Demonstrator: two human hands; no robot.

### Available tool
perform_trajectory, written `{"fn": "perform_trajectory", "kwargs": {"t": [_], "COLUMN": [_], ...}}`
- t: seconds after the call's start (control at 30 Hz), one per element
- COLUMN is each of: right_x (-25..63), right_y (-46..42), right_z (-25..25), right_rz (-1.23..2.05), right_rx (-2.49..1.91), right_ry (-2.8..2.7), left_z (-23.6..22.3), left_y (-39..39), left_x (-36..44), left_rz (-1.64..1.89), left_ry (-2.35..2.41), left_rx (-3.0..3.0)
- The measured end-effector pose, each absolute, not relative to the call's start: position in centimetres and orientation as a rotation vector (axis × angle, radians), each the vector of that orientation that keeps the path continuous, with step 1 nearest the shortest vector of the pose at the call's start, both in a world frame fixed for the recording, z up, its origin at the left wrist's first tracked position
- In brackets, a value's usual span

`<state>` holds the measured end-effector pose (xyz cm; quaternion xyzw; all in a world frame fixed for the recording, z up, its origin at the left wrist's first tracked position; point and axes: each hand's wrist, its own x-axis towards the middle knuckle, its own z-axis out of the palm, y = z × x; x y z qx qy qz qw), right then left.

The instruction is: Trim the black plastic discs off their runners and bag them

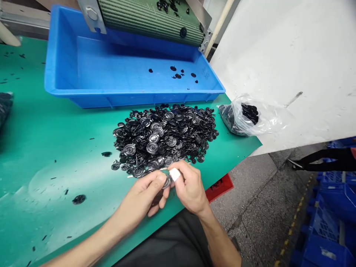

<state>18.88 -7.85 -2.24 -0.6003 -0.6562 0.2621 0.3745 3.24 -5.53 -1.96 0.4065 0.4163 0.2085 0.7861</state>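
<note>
My left hand [151,191] is closed, with thumb and fingers pinching a round black plastic disc [167,181]. More dark pieces seem to lie under its curled fingers, but I cannot make them out. Right against the disc is my right hand [190,187], its fingers curled in and a white wrap [175,174] around one fingertip. What those fingers grip is hidden. Just beyond both hands, a heap of black plastic discs and small parts [167,137] covers the green tabletop [91,155].
Behind the heap stands a blue bin [111,63] with several black parts inside, below a green conveyor belt [150,22]. A clear bag of black parts [244,115] sits at the right. A red container [221,188] is below the table edge; blue crates [330,207] stand on the floor.
</note>
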Motion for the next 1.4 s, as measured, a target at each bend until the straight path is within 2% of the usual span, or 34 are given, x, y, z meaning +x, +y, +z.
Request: {"fn": "perform_trajectory", "kwargs": {"t": [0.33, 0.53, 0.7, 0.93, 1.0, 1.2, 1.4], "right_x": [19.4, 19.5, 20.2, 19.5, 19.0, 17.6, 17.8], "right_y": [-6.3, -6.1, -6.2, -7.1, -7.5, -9.1, -9.1], "right_z": [-1.8, -1.8, -2.3, -2.6, -2.6, -2.0, -2.0], "right_rz": [0.459, 0.666, 0.980, 1.221, 1.158, 0.604, 0.530], "right_rx": [-1.850, -1.771, -1.616, -1.392, -1.417, -1.565, -1.578], "right_ry": [-1.917, -1.569, -1.141, -1.011, -1.058, -1.557, -1.660], "left_z": [-1.3, -1.7, -1.1, -1.3, -1.4, -1.8, -2.4], "left_y": [-5.4, -5.4, -4.7, -4.9, -5.3, -5.8, -6.3], "left_x": [3.2, 3.2, 3.0, 3.4, 3.6, 3.7, 3.5], "left_rz": [0.598, 0.628, 0.609, 0.561, 0.547, 0.669, 0.705], "left_ry": [0.904, 0.917, 0.911, 0.939, 0.964, 1.115, 1.076], "left_rx": [0.688, 0.640, 0.581, 0.665, 0.798, 1.203, 1.445]}}
